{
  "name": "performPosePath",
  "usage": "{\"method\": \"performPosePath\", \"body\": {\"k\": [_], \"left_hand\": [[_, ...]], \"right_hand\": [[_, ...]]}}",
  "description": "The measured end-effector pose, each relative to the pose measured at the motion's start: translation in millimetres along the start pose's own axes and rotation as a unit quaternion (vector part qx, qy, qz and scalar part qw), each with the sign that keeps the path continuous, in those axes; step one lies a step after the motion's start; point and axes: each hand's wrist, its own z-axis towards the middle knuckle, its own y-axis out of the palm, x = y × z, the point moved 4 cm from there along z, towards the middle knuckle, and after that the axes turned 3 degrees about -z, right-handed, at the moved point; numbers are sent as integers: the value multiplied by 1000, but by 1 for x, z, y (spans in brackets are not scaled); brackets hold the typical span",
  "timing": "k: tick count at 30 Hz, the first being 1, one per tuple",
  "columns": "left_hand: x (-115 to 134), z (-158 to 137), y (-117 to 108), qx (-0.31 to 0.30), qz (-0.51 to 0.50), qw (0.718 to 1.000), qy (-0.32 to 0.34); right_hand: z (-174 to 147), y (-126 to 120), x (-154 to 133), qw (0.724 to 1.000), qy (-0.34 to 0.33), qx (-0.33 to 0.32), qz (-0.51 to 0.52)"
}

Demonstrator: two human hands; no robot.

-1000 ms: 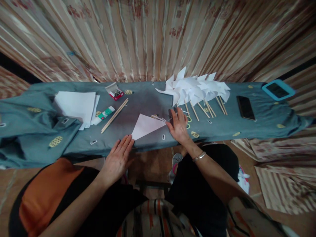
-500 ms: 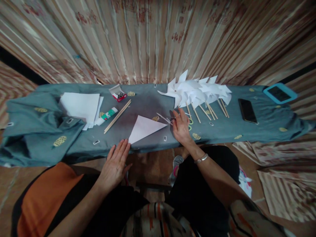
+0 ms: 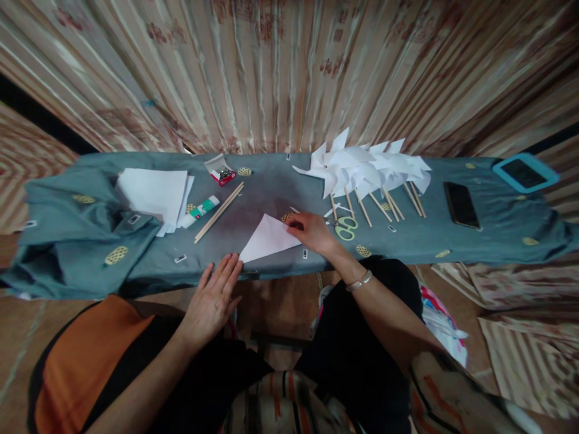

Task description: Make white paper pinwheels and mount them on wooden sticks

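Note:
A sheet of white paper folded to a triangle (image 3: pixel 268 240) lies near the front edge of the cloth-covered table. My left hand (image 3: pixel 217 295) rests flat with its fingers stretched, fingertips at the paper's left corner. My right hand (image 3: pixel 314 232) has its fingers curled together on the right tip of the paper, covering that tip. Just right of it are scissors with green handles (image 3: pixel 347 229), their blades partly hidden behind my right hand. Thin white paper strips (image 3: pixel 335 209) lie above the handles.
Paper pinwheels (image 3: pixel 362 169) on sticks lie in a row at the back. A phone (image 3: pixel 461 205) and a blue-framed tablet (image 3: pixel 525 173) are at right. Leftward are wooden sticks (image 3: pixel 219 212), a glue stick (image 3: pixel 203 210), a small box of pins (image 3: pixel 220 172) and paper sheets (image 3: pixel 151 196).
My right hand has moved left from beside the scissors and strips onto the right tip of the folded paper. The scissors' handles now show. My left hand stays at the left corner.

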Motion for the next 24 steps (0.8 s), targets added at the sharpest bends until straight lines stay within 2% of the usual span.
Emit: {"method": "performPosePath", "body": {"k": [4,8,12,14,16,18,19,21,23,24], "left_hand": [[0,1,-1,-4,1,1000,4],[-2,1,-5,-9,-5,1000,10],[-5,-3,-10,-9,-17,1000,12],[-6,-3,-13,5,-53,999,-5],[-10,-1,-19,25,-125,990,-53],[-17,7,-25,46,-226,963,-136],[-22,13,-28,54,-283,940,-185],[-30,27,-33,75,-400,868,-285],[-33,46,-37,67,-508,795,-323],[-34,55,-38,60,-540,771,-332]], "right_hand": [[0,3,9,998,23,15,63],[-1,6,13,987,49,-5,152],[-7,1,14,981,63,5,183],[-9,-4,17,978,67,18,198],[-11,-9,20,972,62,27,226],[-12,-14,23,963,48,28,265],[-12,-16,23,957,38,25,285],[-13,-19,23,946,19,17,325],[-13,-22,21,937,9,12,349],[-14,-24,21,935,10,13,353]]}}
